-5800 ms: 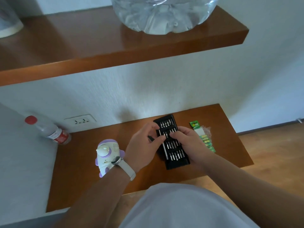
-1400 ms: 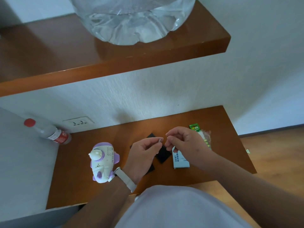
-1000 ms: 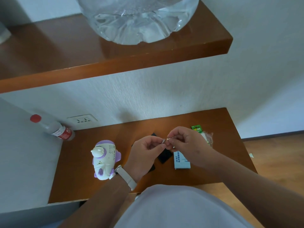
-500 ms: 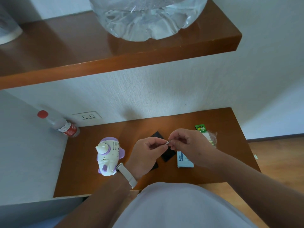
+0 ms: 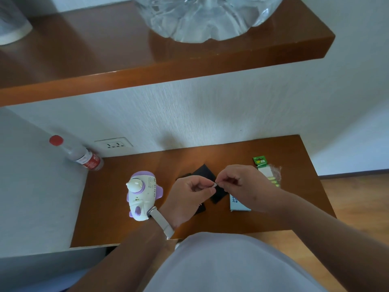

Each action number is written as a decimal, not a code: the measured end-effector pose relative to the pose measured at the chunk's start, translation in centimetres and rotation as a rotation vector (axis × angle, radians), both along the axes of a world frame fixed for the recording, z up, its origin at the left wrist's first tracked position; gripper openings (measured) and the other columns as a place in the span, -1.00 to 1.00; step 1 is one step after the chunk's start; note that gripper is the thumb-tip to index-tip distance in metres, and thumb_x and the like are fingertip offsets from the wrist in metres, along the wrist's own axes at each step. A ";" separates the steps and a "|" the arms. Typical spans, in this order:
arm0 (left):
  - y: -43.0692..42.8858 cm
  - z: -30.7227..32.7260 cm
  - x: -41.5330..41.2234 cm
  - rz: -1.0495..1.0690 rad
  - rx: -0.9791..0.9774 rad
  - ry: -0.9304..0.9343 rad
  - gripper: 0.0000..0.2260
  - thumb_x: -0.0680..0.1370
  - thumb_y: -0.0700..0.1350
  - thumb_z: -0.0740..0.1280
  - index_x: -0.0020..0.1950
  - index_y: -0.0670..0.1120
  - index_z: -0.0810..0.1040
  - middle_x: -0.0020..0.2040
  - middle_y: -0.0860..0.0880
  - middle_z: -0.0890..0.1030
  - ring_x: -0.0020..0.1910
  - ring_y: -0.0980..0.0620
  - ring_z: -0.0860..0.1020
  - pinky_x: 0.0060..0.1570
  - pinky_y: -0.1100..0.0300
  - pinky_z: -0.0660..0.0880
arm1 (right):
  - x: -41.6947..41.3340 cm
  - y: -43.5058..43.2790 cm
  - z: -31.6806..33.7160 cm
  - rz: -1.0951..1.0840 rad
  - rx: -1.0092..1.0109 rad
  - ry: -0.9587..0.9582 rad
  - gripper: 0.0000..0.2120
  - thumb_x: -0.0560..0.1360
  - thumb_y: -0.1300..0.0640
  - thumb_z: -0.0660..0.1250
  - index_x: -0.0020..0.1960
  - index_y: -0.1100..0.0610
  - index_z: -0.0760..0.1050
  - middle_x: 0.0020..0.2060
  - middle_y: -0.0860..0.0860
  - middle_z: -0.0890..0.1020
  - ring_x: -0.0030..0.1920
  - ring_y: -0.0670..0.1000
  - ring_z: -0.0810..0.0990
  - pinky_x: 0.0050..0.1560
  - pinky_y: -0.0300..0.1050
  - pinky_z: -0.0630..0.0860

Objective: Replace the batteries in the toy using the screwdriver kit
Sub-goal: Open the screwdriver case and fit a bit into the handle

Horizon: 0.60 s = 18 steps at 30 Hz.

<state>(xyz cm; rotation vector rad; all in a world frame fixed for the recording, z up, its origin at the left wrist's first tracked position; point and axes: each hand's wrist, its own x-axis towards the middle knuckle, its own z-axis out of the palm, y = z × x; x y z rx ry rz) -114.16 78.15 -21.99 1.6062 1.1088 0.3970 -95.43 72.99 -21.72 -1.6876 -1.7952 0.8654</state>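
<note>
The lower wooden shelf point(image 5: 117, 207) carries everything the job needs, under an upper shelf point(image 5: 105, 66) with a big water jug point(image 5: 206, 15) on it. A few seconds ago both hands were down in the open screwdriver kit; now they are lifted above it and meet in the air, so the tool parts are out of the kit and the person looks to be fitting a bit into the driver. In the last second or so the hands barely shift.

The toy point(image 5: 142, 196), white and purple, lies on the shelf just left of the left hand point(image 5: 190, 198), near its wrist strap point(image 5: 161, 221) but untouched, well clear of the fingertips. The black kit point(image 5: 205, 172) lies open below the hands, its pale sleeve point(image 5: 236, 204) beside it under the right forearm. The battery pack point(image 5: 266, 171) lies unopened, as far as I can tell, behind the right hand point(image 5: 244, 184).

Both hands are pinched shut, thumb and forefinger of each closing on a small silvery driver piece point(image 5: 215, 185) held between them. Which part each hand holds is too small to tell. I judge the toy's cover has not yet been unscrewed.
</note>
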 end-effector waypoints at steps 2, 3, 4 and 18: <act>0.1 0.0 -0.2 -0.003 -0.016 0.022 -0.81 0.56 -0.11 0.43 -0.11 0.22 0.63 -0.16 0.10 0.67 -0.09 0.07 0.63 -0.03 0.15 0.60 | -0.1 0.3 0.0 0.070 0.023 -0.082 -0.82 0.58 0.17 0.31 -0.04 -0.09 0.60 -0.24 -0.33 0.48 -0.05 -0.35 0.48 -0.03 -0.50 0.38; 0.2 0.0 -0.4 -0.006 -0.022 0.028 -0.82 0.56 -0.11 0.43 -0.10 0.21 0.63 -0.15 0.07 0.67 -0.08 0.05 0.63 -0.02 0.13 0.60 | -0.1 0.5 0.0 0.095 0.034 -0.111 -0.84 0.59 0.18 0.31 -0.02 -0.04 0.61 -0.24 -0.34 0.47 -0.06 -0.34 0.48 -0.03 -0.49 0.38; 0.2 0.0 -0.5 -0.010 -0.028 0.028 -0.83 0.57 -0.11 0.42 -0.09 0.19 0.63 -0.15 0.07 0.67 -0.08 0.04 0.63 -0.01 0.13 0.59 | -0.1 0.7 0.1 0.108 0.038 -0.122 -0.85 0.59 0.18 0.31 -0.01 -0.02 0.62 -0.24 -0.34 0.46 -0.07 -0.34 0.48 -0.04 -0.49 0.39; 1.1 -0.1 -2.8 0.101 -0.033 -0.107 -0.89 0.58 -0.16 0.40 -0.02 0.05 0.67 -0.16 0.10 0.72 -0.12 0.14 0.68 -0.11 0.36 0.57 | -2.9 1.5 0.9 -0.041 -0.103 0.238 -0.78 0.51 0.06 0.42 0.02 -0.20 0.44 -0.19 -0.24 0.63 -0.19 -0.16 0.61 -0.14 -0.32 0.58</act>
